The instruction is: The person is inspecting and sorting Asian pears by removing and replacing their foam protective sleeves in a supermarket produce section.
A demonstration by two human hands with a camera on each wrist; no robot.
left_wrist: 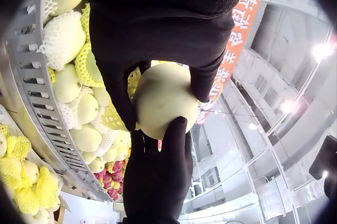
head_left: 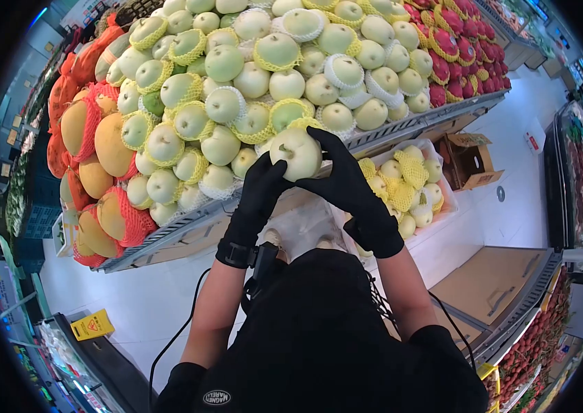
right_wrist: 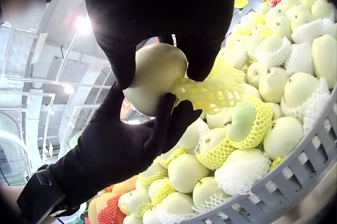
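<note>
One pale melon [head_left: 298,156] is sitting up in the air between the left hand [head_left: 258,184] and the right hand [head_left: 348,182], both wearing black gloves. Grip-wise, both are clamping on it: fingers and thumbs are bending round the skin from opposite sides, so neither hand is really nearer. Left is taking the lower-left side in the head view, right is covering the right side, with its thumb lying along the edge closest to the wearer.

No long axis worth talking about, since the fruit is looking pretty much round. What's giving it a direction is the stem [head_left: 283,146], which is facing up and sitting left of the middle.

The bit I'm thinking matters most is the yellow foam net [right_wrist: 213,91]. In the right wrist view it's touching the melon and sticking out on the side toward the pile, so it's lying away from the wearer. Can't tell whether it's hooking onto the melon or getting pinched by a fingertip; the gloves are hiding that.

Beyond the hands, other melons [head_left: 224,63] are filling the bench [right_wrist: 287,167], some wearing nets. A box [head_left: 450,204] of more is standing lower, off to the right.
</note>
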